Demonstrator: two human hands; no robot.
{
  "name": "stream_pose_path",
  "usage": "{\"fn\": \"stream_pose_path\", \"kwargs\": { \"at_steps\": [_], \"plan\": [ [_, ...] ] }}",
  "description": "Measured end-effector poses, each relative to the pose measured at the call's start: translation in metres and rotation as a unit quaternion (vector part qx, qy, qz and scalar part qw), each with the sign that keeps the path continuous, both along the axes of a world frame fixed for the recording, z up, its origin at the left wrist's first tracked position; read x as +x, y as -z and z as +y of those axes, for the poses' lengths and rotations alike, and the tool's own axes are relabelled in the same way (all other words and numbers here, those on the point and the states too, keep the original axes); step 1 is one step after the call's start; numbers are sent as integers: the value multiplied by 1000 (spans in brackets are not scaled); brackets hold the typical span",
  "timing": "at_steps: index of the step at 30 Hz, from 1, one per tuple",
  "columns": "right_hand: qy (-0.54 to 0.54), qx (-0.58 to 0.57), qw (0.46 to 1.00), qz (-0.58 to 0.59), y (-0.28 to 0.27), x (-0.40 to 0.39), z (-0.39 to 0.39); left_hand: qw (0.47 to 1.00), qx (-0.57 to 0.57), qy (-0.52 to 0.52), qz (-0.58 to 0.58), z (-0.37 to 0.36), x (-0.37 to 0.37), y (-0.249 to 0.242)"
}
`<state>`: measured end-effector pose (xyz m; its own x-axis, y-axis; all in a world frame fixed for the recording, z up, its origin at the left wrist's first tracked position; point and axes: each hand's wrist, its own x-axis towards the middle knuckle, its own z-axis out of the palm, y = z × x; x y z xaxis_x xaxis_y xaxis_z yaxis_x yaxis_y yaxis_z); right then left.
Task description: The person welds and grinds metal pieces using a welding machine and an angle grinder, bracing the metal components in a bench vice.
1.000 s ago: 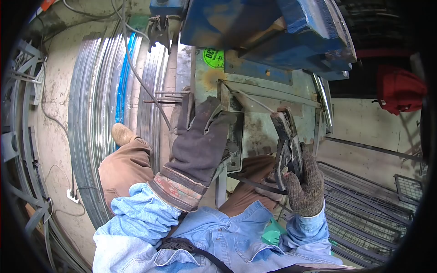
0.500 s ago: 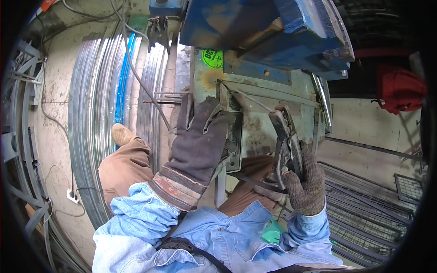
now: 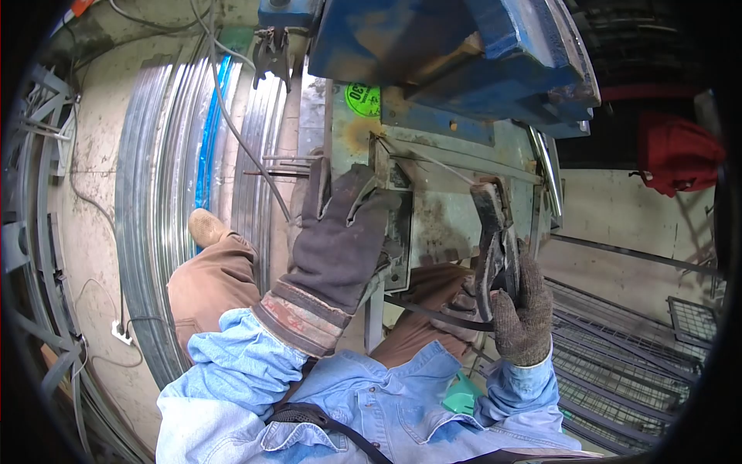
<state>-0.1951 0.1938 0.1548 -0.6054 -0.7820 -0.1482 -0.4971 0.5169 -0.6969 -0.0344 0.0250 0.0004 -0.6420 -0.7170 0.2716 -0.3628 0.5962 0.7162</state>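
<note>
My left hand [image 3: 336, 240], in a thick dark work glove with a striped cuff, lies at the left end of a metal frame [image 3: 510, 173], its fingers stretched out and apart. My right hand [image 3: 525, 317], in a brown knit glove, grips a welding electrode holder [image 3: 493, 240] by its handle. From the holder's jaws a thin welding rod [image 3: 434, 165] slants up and left, its tip right at the frame's upper left corner. Under the frame is a stained greenish metal bench top [image 3: 440, 220]. A dark cable [image 3: 437, 313] trails left from the holder.
A heavy blue machine part [image 3: 433, 46] overhangs the bench at the top. Long metal profiles [image 3: 143, 216] lie on the floor at left, crossed by a grey cable [image 3: 232, 124]. Wire mesh panels [image 3: 618, 348] lie at lower right. A red cloth item [image 3: 680, 155] hangs at far right.
My right hand has tilted the electrode holder more upright and slightly right. The rod's tip has shifted a little up and left, to the frame's corner. My left hand has stayed in place.
</note>
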Motion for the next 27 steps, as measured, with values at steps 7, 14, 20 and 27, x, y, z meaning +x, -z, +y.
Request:
{"fn": "stream_pose_path", "kwargs": {
  "at_steps": [7, 14, 20, 27],
  "plan": [
    [-69, 41, 995, 59, 0, -10, 4, 1000, 10, -5, 4, 2, 0, 4],
    [-77, 51, 991, 93, -1, -11, 5, 999, -13, -23, 29, 3, -4, 6],
    [-77, 48, 991, 97, -1, -10, 5, 1000, 20, -14, 12, 4, -2, 4],
    [-75, 12, 995, 65, -1, -10, 2, 1000, 10, 2, 7, 0, 1, -2]
  ]
}}
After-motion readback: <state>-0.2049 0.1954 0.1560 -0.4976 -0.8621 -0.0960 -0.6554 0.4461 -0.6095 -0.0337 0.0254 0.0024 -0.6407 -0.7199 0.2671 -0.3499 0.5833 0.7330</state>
